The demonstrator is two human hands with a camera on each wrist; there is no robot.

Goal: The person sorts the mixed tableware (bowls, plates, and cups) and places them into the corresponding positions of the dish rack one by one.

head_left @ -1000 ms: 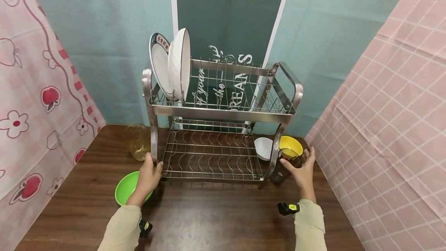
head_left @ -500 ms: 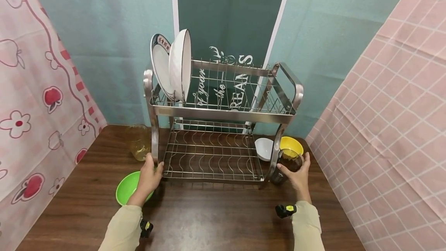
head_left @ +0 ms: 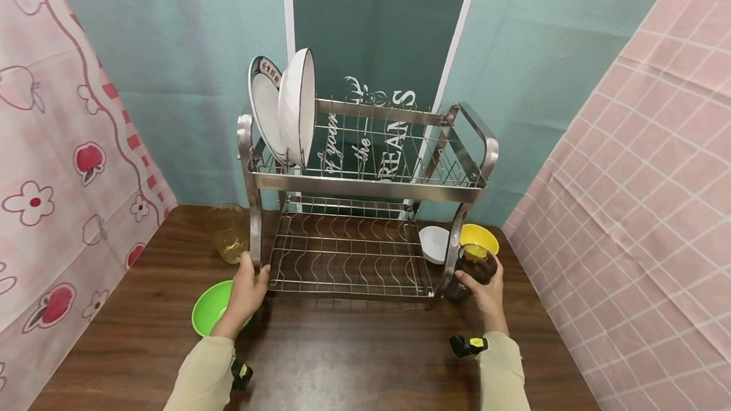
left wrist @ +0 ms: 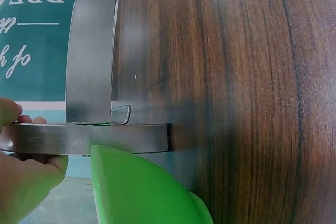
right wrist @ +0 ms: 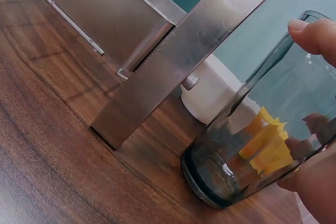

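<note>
My left hand grips the front left leg of a two-tier metal dish rack; in the left wrist view the fingers wrap that leg. At the rack's right side my right hand holds a dark, see-through drinking glass between thumb and fingers. Up close, the glass has its base at the table beside the rack's leg. A plate and a white bowl stand on edge at the left of the upper tier.
A green bowl sits beside my left forearm, with an amber glass behind it. Behind the dark glass are a white bowl and a yellow bowl. Cloths hang along the back and both sides of the wooden table.
My right hand has moved slightly left, and its spread fingers have drawn in around the dark glass. The left hand keeps its grip on the rack's leg.
</note>
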